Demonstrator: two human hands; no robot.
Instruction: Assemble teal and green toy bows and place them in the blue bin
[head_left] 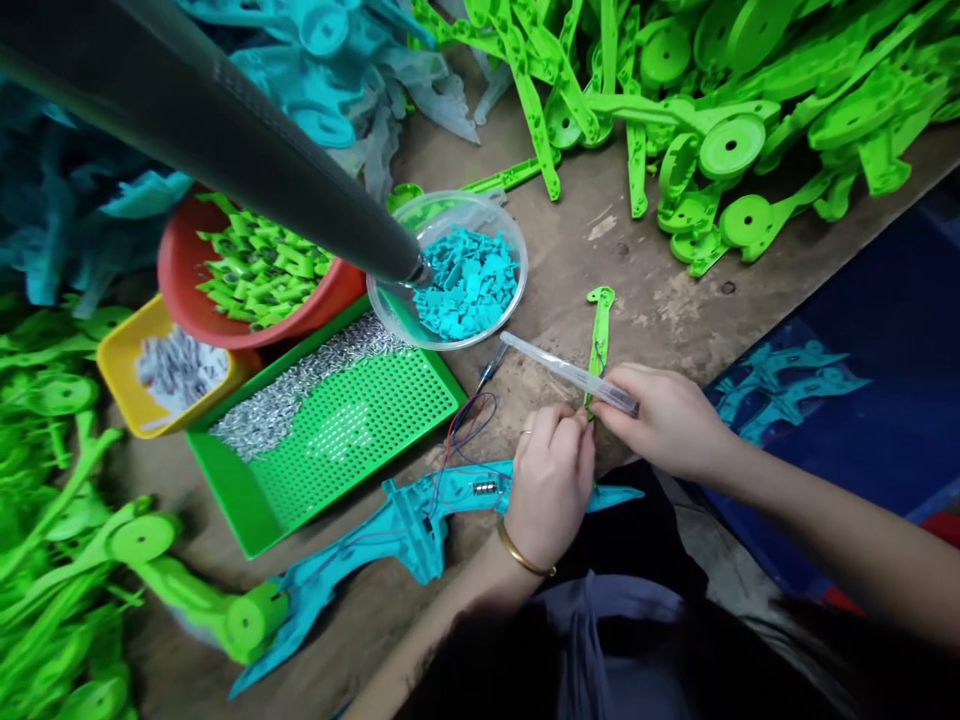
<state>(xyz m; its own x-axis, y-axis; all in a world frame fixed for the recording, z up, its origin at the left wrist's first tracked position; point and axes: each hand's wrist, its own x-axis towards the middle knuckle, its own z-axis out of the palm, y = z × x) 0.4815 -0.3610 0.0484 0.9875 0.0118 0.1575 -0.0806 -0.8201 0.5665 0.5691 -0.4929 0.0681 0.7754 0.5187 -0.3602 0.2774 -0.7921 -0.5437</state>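
My left hand (551, 480), with a gold bangle at the wrist, is closed, its fingertips pinching the lower end of a thin green plastic arm piece (599, 330). My right hand (660, 415) grips a translucent stick-like tool (559, 368); its exact kind is unclear. The fingertips of both hands almost meet at the green piece. Under my left hand lies a long blue plastic shell (420, 515) with small metal cells in it. Thin red and blue wires (469, 425) run from the shell to a small slim connector (493, 362) on the table.
A green perforated tray (405, 400) of small metal screws sits at left, near a clear bowl (523, 265) of blue bits, a red bowl (172, 270) and a yellow bin (116, 365). A dark pole (300, 170) slants overhead. Green parts (731, 145) are heaped behind.
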